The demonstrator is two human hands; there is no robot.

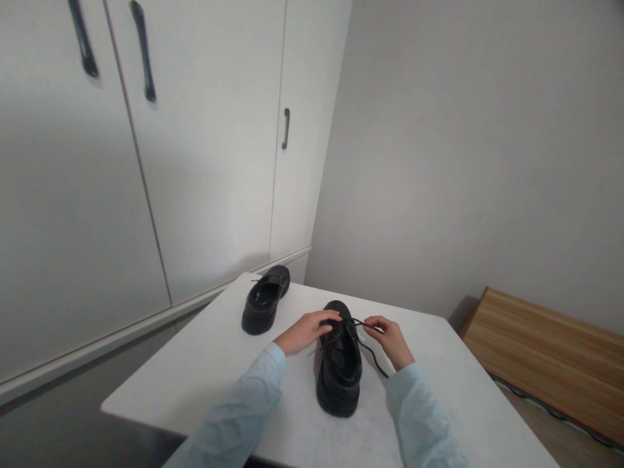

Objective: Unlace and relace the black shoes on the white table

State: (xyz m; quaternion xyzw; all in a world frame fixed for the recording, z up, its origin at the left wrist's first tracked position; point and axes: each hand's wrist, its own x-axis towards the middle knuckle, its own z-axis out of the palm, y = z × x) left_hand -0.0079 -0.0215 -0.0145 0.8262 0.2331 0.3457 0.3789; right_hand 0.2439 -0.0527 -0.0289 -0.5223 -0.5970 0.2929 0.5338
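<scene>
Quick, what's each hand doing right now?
Left hand: on the nearer shoe, grip can't be told.
Right hand: closed, pinching a black shoelace.

Shoes (340, 395): leather-like, smooth, soft sheen. Lace (373, 355): cord, matt. Sleeves (246, 403): cloth, matt, lightly creased. Table (195, 383): smooth, faint sheen. Cupboard doors (209, 162): smooth, satin. Handles (143, 52): smooth, glossy. Wall (463, 162): matt. Board (546, 351): wood-grained, smooth.

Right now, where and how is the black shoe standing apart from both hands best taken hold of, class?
Probably by the heel, from the near side, with the left hand: the black shoe stands upright, toe pointing away, opening upward, so the heel's wall can likely be pinched from inside and out.
</scene>
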